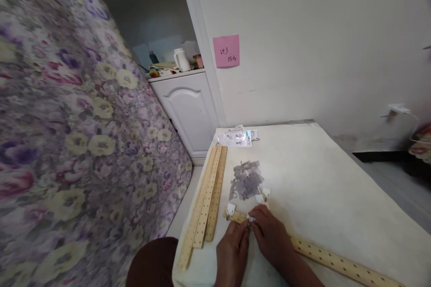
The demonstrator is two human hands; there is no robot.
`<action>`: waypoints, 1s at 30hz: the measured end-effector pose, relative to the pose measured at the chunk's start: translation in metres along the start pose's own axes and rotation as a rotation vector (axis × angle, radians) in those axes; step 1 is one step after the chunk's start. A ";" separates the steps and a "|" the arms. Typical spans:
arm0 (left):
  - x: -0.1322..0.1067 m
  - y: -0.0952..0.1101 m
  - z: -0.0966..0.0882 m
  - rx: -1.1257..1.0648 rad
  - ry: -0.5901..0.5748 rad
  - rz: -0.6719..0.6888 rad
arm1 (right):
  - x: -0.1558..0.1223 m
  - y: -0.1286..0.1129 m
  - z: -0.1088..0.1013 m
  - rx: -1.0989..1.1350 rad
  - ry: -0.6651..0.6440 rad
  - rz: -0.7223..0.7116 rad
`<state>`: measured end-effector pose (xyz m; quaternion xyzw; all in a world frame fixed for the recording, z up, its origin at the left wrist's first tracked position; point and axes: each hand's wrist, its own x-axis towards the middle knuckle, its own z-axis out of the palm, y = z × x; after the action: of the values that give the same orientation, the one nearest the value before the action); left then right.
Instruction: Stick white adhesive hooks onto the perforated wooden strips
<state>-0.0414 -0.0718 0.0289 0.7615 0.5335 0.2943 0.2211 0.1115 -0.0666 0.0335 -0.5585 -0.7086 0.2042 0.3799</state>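
Note:
A long perforated wooden strip (336, 262) lies across the near part of the white table (319, 175). Both hands meet over its left end. My left hand (232, 251) and my right hand (269, 233) have fingers pinched together on a small white hook piece (251, 218) at the strip. Two more white hook pieces sit close by, one (230, 209) at the strip's left tip and one (266, 193) just beyond my right hand. A heap of small clear grey packets (246, 180) lies just past the hands.
Three more perforated wooden strips (208, 202) lie side by side along the table's left edge. A flat clear packet (235, 137) rests at the far left corner. A flowered mattress (67, 134) leans on the left. A white cabinet (186, 107) and a pink note (226, 51) stand behind.

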 end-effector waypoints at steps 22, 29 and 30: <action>-0.002 0.006 -0.005 -0.079 0.033 -0.016 | 0.001 0.005 0.004 0.059 0.017 -0.036; -0.004 0.004 -0.003 -0.145 0.113 -0.021 | -0.008 0.004 -0.012 0.088 0.122 -0.129; -0.004 0.003 -0.002 -0.149 0.125 -0.038 | -0.012 0.005 -0.019 0.077 0.110 -0.117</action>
<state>-0.0418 -0.0767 0.0317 0.7127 0.5373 0.3760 0.2490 0.1301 -0.0789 0.0386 -0.5115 -0.7097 0.1780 0.4507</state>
